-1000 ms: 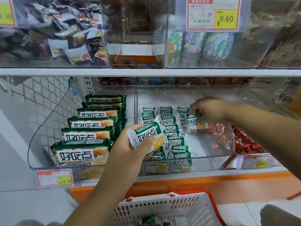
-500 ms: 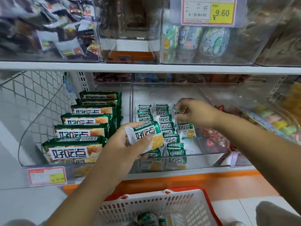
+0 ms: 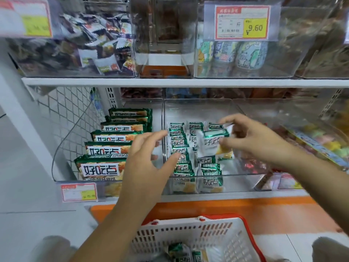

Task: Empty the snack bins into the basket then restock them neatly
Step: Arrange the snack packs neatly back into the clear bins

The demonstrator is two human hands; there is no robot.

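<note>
Hands are both up at the middle clear bin [image 3: 198,110], right hand [image 3: 255,138] pinching a small green snack pack [image 3: 214,140] just over the rows [image 3: 179,148] inside, left hand [image 3: 149,161] beside it with fingers spread and holding nothing, basket [image 3: 188,231] down below holding a few packs [image 3: 177,250].

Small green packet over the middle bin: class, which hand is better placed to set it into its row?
Right, probably. The right hand pinches the small green packet above the middle bin; the left hand is open, holding nothing.
</note>
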